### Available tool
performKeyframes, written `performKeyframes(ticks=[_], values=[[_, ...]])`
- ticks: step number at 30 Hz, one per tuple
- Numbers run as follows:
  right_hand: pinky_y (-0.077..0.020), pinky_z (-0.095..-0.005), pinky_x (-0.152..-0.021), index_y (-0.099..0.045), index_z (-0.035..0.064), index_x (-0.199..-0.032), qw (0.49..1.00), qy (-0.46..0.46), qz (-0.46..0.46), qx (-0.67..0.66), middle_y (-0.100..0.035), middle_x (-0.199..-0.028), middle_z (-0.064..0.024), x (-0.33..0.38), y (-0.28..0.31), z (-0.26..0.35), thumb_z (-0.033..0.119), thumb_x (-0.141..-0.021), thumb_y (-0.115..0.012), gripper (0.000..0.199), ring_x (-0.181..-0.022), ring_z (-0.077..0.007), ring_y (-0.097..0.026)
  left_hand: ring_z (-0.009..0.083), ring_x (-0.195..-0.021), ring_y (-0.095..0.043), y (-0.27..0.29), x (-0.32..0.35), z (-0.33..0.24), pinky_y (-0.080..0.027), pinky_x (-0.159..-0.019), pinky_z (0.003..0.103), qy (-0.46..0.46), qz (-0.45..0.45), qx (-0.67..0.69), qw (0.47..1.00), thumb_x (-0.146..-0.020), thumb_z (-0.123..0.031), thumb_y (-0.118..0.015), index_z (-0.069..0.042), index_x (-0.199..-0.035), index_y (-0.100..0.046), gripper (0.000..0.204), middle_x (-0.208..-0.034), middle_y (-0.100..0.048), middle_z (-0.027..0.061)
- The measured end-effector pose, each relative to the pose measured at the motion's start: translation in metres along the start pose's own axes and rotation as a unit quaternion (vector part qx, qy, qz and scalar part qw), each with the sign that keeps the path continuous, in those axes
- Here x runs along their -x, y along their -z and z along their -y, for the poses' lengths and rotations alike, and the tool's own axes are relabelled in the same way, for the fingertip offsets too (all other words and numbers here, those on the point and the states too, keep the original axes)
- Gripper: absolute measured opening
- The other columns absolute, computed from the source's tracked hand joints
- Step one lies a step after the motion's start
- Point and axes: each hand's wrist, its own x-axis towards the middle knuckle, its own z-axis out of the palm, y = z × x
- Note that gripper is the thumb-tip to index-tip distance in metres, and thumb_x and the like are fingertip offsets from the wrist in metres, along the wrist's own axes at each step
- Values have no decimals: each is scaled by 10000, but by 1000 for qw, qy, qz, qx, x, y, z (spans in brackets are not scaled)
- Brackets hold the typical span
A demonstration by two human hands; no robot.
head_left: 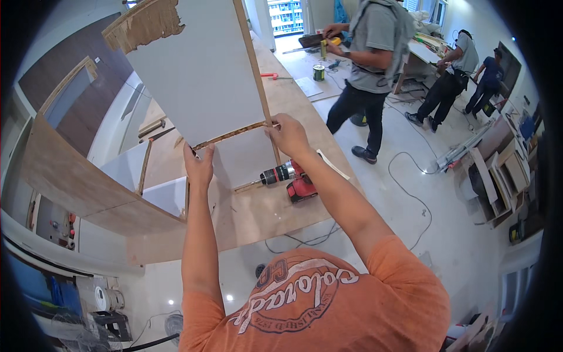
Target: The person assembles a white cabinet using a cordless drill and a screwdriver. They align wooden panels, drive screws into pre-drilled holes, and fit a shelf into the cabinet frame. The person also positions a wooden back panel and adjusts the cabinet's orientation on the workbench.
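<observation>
A large white panel [205,70] stands before me, with bare wood edges and a torn brown patch at its upper left. My left hand [199,167] is closed on its lower left corner, thumb and finger apart across the edge. At the lower right corner, my right hand [288,136] pinches the wooden edge. Beneath the rough lower edge lies another white surface [243,154]; how the two join is hidden. A red and black cordless drill [290,178] with a long bit rests on the plywood worktop [246,226], just below my right forearm.
A curved plywood cabinet frame [94,164] stands at my left, beside a hammer [153,128]. A red clamp [271,76] lies farther along the worktop. One person [375,53] holds a yellow tool nearby; two others work beyond. Cables [404,188] cross the floor.
</observation>
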Motion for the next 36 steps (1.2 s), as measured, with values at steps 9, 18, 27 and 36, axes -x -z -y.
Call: performKeyframes(ticks=[9,18,27,36], values=[[-515,-466,-724,-672,11,-890,991,83,-22,102,-661,-863,-181,-1,-5,-9,237,-888,-713,230,-818,-392,-644,371,-1208,-573,-16,-4,3,-417,-1044,418,-44,-38,-13,998,-886,-222,-754,-10,-1458,-353,730,-1298,-594,235],[-526,-443,-706,-678,12,-896,995,68,-20,74,-671,-859,-180,-1,3,-2,251,-882,-715,243,-791,-371,-662,356,-1142,-606,-15,-1,-4,-453,-995,429,11,-9,10,1000,-872,-164,-763,-29,-1444,-343,723,-1211,-632,204],[-524,-449,-724,-672,12,-932,998,52,-8,44,-671,-882,-180,-1,1,-3,211,-847,-735,225,-805,-371,-661,409,-1122,-628,-13,-2,1,-480,-955,454,39,0,1,999,-891,-201,-745,-18,-1435,-301,725,-1176,-662,236],[-541,-421,-756,-690,-1,-1053,999,29,26,19,-686,-953,-203,10,10,-14,196,-823,-755,309,-824,-353,-683,385,-1139,-614,-19,-8,24,-465,-984,427,11,-6,-32,999,-903,-179,-731,3,-1410,-344,662,-1219,-635,230]])
